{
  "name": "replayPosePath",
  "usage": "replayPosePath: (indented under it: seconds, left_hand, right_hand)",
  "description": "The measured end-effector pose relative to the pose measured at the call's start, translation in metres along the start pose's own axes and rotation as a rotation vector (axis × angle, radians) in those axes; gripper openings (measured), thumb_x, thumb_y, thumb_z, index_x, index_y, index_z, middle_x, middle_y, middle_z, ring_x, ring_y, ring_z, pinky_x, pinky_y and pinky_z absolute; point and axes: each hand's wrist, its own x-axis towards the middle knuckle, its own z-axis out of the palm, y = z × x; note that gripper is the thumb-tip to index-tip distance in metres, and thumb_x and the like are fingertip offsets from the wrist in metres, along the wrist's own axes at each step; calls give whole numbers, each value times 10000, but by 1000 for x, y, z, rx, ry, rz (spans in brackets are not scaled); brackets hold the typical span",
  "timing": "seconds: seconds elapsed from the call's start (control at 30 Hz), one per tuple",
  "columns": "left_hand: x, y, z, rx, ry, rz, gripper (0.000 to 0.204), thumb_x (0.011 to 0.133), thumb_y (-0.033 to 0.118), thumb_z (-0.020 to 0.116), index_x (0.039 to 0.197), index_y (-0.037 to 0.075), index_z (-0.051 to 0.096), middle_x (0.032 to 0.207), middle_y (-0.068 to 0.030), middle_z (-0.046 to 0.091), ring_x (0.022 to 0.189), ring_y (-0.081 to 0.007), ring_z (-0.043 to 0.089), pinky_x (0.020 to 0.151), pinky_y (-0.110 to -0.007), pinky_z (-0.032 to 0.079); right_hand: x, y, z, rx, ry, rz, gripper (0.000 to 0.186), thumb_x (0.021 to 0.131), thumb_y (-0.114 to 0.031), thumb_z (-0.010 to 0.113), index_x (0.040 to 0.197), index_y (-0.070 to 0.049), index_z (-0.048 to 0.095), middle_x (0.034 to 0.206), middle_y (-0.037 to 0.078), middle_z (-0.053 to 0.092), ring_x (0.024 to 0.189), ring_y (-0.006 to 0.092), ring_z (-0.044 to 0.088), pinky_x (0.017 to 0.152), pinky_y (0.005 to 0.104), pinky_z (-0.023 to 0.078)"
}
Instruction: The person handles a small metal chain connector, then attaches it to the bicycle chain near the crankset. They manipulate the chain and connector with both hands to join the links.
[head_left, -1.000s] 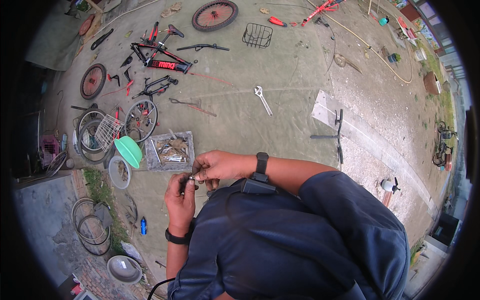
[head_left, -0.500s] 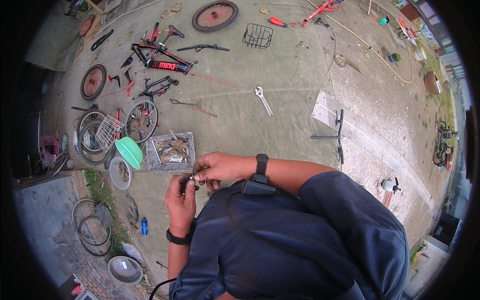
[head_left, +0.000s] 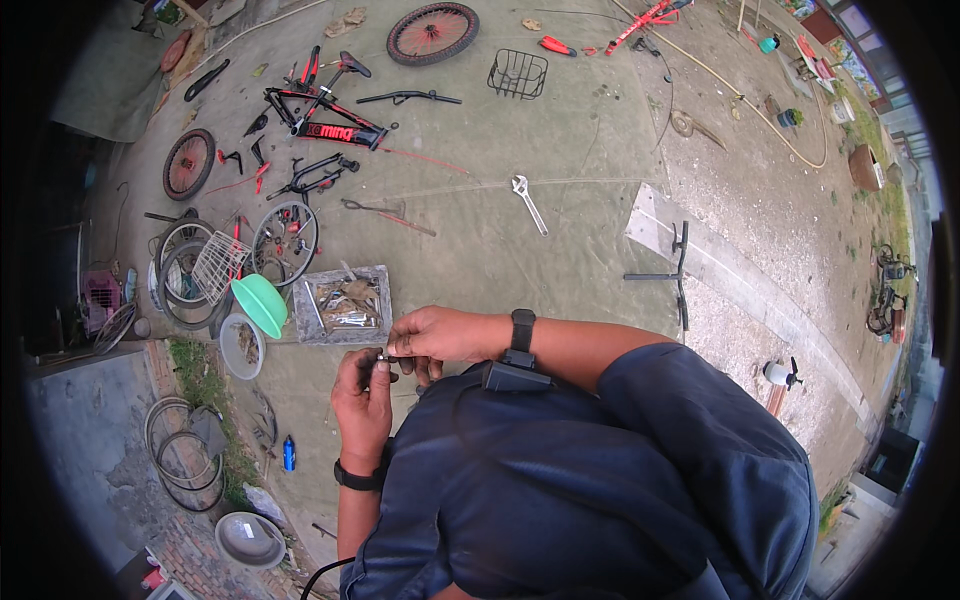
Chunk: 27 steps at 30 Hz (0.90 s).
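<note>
My left hand (head_left: pixel 364 392) and my right hand (head_left: pixel 432 340) meet close in front of my body. Between the left thumb and fingers sits a small shiny metal part (head_left: pixel 382 358), too small to name exactly. The right thumb and forefinger pinch at the same part from the right side. Just beyond the hands stands a grey square tray (head_left: pixel 388 318) with spanners, metal bits and dry leaves in it. An adjustable wrench (head_left: pixel 530 206) lies on the green ground sheet, farther off and to the right.
At the far left lie a black and red bicycle frame (head_left: pixel 330 131), a fork (head_left: pixel 315 178) and several wheels. A green basin (head_left: pixel 260 306) and a white bucket (head_left: pixel 242 347) stand left of the tray. A handlebar with stem (head_left: pixel 680 275) lies right; a wire basket (head_left: pixel 518 74) lies far.
The right hand's fingers have shifted slightly around the small metal part, its lower fingers showing more now. The left hand stays nearly still, and the view has moved a little.
</note>
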Motion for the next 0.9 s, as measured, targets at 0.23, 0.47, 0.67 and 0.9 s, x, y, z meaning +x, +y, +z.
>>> replayPosePath:
  seconds: [0.23,0.47,0.67,0.9]
  left_hand:
    - [0,0,2,-40,1,7,112,984,50,604,1071,-20,613,931,-83,626,749,-146,638,663,-288,533]
    - [-2,0,1,-17,19,8,94,989,70,604,1034,-13,604,886,-78,619,732,-148,630,654,-292,521]
    - [-3,-6,-1,54,16,31,73,980,73,605,999,3,603,864,-91,616,746,-200,598,677,-334,490]
    - [-5,-9,0,90,40,71,58,958,53,614,984,3,599,858,-105,608,742,-236,586,682,-344,483]
  right_hand:
    - [-3,-3,0,-13,0,-83,190,964,-143,615,1083,4,596,894,72,654,730,166,685,598,279,512]
    - [0,0,2,-43,-16,-141,213,940,-109,645,1097,16,574,878,85,664,746,166,683,608,276,516]
    - [-1,2,3,-5,-43,-157,203,954,-105,638,1099,18,567,924,98,674,796,181,698,650,293,543]
    - [4,6,4,136,-34,-109,188,973,-98,633,1109,15,569,970,102,684,829,189,701,683,301,549]
